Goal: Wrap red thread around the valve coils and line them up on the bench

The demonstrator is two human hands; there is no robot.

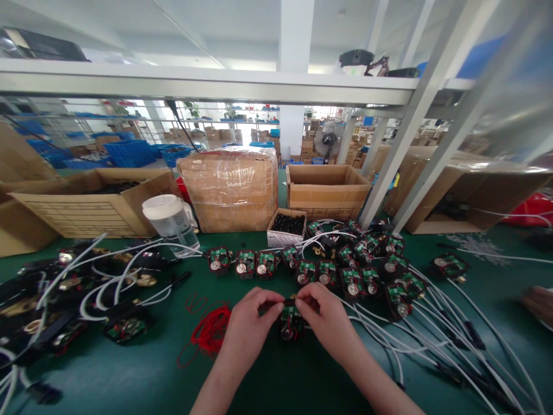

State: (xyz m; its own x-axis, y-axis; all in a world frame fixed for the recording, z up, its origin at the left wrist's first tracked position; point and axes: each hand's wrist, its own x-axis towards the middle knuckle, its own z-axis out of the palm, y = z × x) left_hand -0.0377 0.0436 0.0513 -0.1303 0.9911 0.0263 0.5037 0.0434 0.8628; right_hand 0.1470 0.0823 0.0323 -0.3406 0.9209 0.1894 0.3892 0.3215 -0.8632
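Observation:
A small dark-cased unit with a green circuit board (288, 329), red wires and a round silvery part is in front of me, low in the middle of the view. At its far left corner, the thumb and forefinger of my left hand (251, 323) are pinched together. My right hand (325, 314) pinches the far right corner in the same way. Whether a thin piece is also between the fingertips is too small to tell. Just left of my left hand lies a tangled heap of thin red loops (211, 329).
Several similar circuit-board units (352, 280) with white cables (415, 334) spread behind and to the right. More cabled units (127, 325) are piled left. Farther back stand a water jug (173, 222), a small box of black parts (287, 236), cardboard boxes (228, 190) and slanted metal posts (389, 167).

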